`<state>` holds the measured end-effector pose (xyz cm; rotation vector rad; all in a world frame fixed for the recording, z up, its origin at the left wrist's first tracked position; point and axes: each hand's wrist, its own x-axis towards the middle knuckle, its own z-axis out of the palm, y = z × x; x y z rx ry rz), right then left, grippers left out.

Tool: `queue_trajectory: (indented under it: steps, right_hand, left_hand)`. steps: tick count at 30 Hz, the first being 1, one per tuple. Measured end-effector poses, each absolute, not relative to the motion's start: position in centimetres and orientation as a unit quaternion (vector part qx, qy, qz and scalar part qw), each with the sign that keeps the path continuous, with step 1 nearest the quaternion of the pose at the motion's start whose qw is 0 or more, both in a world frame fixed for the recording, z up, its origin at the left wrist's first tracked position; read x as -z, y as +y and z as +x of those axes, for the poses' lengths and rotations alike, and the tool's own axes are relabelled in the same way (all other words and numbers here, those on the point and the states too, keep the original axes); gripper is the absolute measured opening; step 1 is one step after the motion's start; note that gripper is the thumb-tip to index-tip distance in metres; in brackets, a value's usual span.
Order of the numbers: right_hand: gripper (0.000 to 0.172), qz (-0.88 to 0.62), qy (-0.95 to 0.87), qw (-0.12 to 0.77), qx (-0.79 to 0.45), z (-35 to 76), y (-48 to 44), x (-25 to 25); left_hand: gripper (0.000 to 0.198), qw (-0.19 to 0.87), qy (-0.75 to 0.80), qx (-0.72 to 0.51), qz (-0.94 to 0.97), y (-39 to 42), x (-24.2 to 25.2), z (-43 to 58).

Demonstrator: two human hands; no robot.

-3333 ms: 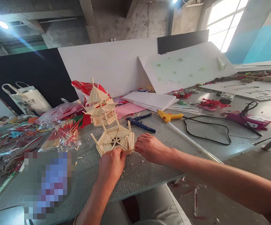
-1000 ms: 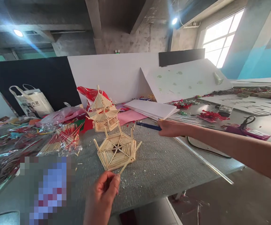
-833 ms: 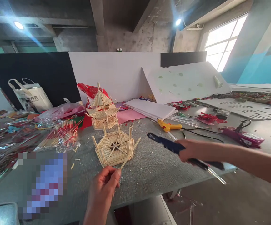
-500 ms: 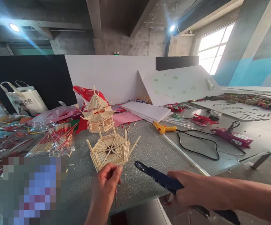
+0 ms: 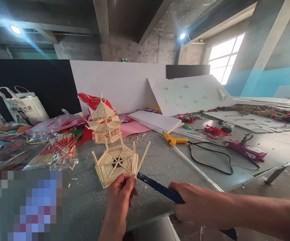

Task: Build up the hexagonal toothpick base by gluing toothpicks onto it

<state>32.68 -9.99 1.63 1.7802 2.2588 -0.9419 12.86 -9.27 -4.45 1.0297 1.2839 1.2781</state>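
Note:
A hexagonal frame of pale wooden sticks [image 5: 117,162] lies on the grey table, with short sticks standing up at its corners. At its near right corner my left hand [image 5: 121,194] pinches the end of a slanting stick [image 5: 143,156]. My right hand [image 5: 185,201] is closed around the handles of a dark blue cutting tool [image 5: 160,188]. The tool's tip meets the stick just beside my left fingertips. Behind the frame stands a small tiered pagoda of sticks [image 5: 104,122].
A yellow glue gun [image 5: 175,139] with a black cord lies right of the frame, near a purple box [image 5: 247,150]. Bagged sticks [image 5: 59,149] lie to the left. White boards [image 5: 157,121] are stacked behind.
The blue tool in my right hand has moved left to the stick's end. My left hand has shifted slightly right, still pinching. The view has moved a little.

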Motion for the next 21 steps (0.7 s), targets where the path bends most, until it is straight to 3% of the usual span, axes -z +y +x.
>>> queue_trajectory:
  steps: [21]
  right_hand:
    - [0.009, 0.555, 0.780, 0.046, 0.287, 32.7, -9.0, -1.6]
  left_hand:
    - [0.023, 0.555, 0.506, -0.526, 0.399, -8.4, 5.6, 14.3]
